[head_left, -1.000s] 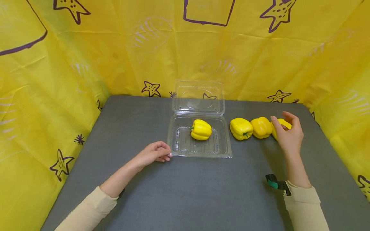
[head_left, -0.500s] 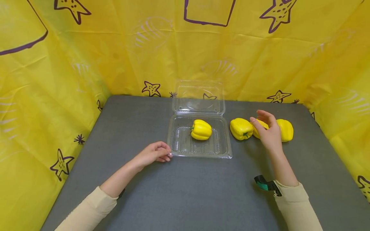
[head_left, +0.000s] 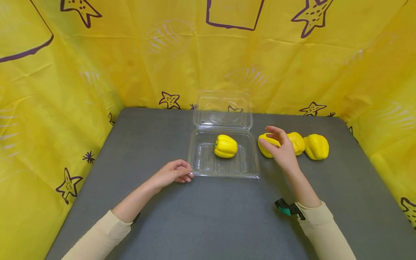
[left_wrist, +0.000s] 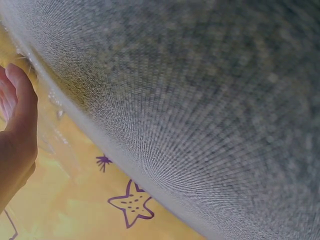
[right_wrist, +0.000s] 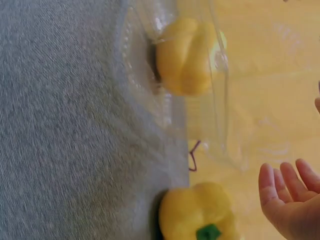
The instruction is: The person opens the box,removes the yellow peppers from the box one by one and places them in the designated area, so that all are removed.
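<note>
A clear plastic clamshell container (head_left: 201, 170) lies on the table with its lid (head_left: 224, 108) raised behind it. One yellow bell pepper (head_left: 225, 146) sits inside. At the container's front left corner, my left hand (head_left: 170, 174) pinches the rim between thumb and fingers. My right hand (head_left: 282, 150) hovers over the row of peppers to the right, fingers apart and holding nothing. It partly covers the nearest bell pepper (head_left: 264, 146), whose green stem (right_wrist: 208, 232) shows in the right wrist view. Beside that one are a second bell pepper (head_left: 297, 143) and a third bell pepper (head_left: 316, 146).
The grey table (head_left: 208, 216) is enclosed by a yellow curtain (head_left: 130, 54) printed with dark starfish. A dark and green wrist camera (head_left: 287, 208) sits at the right sleeve. The raised lid stands close in front of the back curtain.
My right hand has moved left along the row, from the far right pepper to the one nearest the container. My left hand, the container and the peppers stay in place.
</note>
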`<state>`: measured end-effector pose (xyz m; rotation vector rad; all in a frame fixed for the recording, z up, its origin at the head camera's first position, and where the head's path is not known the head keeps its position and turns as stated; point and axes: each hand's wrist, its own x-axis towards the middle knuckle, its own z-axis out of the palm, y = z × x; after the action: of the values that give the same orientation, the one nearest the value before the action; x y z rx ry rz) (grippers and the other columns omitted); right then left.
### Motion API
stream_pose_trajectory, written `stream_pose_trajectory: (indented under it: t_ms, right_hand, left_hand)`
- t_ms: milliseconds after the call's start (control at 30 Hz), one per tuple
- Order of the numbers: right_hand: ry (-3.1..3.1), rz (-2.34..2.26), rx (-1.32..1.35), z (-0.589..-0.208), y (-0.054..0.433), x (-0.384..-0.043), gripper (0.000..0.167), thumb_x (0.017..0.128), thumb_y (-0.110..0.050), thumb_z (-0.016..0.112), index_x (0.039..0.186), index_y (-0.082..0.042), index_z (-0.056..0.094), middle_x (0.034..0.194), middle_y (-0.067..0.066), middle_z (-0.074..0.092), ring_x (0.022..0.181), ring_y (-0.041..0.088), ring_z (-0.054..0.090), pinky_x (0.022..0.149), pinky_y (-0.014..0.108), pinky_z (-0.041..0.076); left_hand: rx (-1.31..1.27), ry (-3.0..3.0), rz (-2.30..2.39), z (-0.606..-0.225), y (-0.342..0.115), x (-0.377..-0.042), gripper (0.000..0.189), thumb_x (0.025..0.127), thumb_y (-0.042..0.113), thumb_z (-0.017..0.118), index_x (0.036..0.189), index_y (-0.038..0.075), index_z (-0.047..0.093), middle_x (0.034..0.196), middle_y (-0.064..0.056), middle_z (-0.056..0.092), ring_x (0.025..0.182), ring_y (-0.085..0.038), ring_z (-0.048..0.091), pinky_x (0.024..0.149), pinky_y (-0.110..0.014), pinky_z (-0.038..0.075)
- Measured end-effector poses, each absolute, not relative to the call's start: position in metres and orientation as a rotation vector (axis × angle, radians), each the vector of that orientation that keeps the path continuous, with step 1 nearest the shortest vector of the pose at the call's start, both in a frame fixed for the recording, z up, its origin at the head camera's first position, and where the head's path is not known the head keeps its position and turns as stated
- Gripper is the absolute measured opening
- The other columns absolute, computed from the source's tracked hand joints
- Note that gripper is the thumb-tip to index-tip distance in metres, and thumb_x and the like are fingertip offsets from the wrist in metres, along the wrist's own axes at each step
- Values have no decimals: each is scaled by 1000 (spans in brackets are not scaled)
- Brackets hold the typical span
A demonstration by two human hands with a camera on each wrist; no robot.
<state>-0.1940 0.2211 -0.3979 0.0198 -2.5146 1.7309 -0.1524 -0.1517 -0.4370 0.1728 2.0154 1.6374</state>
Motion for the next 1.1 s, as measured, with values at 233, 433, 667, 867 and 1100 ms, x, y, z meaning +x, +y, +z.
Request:
stream_pose_trajectory:
  t_ms: [233, 433, 667, 867, 1100]
  right_hand:
    - [-2543, 1796, 99, -384, 199, -187, 58, 90, -12, 71, 138, 2, 43, 137, 18, 48, 123, 38, 45, 105, 51, 39]
    - [-2604, 1807, 124, -389, 191, -190, 60, 90, -15, 71, 140, -1, 42, 142, 17, 44, 126, 37, 43, 103, 46, 40]
    - [-2619, 1851, 219, -413, 187, -201, 67, 87, -22, 75, 143, -7, 40, 144, 9, 44, 128, 30, 42, 99, 40, 47]
    - [-2646, 1870, 288, -419, 179, -205, 69, 85, -20, 77, 142, -7, 40, 144, 10, 43, 129, 33, 43, 102, 45, 45]
    - [-2709, 1800, 380, -421, 170, -210, 72, 84, -18, 79, 142, -1, 39, 146, 16, 41, 129, 36, 43, 101, 45, 46]
  left_hand:
    - [166, 2020, 1634, -438, -152, -152, 26, 98, 16, 56, 112, -6, 55, 104, -23, 68, 87, -24, 68, 83, -36, 56]
    - [174, 2019, 1640, -438, -153, -153, 27, 98, 16, 56, 112, -7, 55, 103, -22, 69, 87, -23, 68, 82, -35, 56]
    - [168, 2017, 1642, -437, -153, -152, 26, 98, 15, 56, 112, -7, 54, 102, -20, 69, 87, -25, 68, 82, -36, 56]
    - [164, 2011, 1648, -437, -152, -152, 26, 98, 15, 56, 112, -7, 54, 101, -20, 69, 86, -22, 68, 82, -36, 56]
    - [169, 2010, 1646, -437, -152, -152, 27, 98, 16, 57, 112, -7, 55, 101, -21, 69, 86, -24, 68, 82, -36, 56]
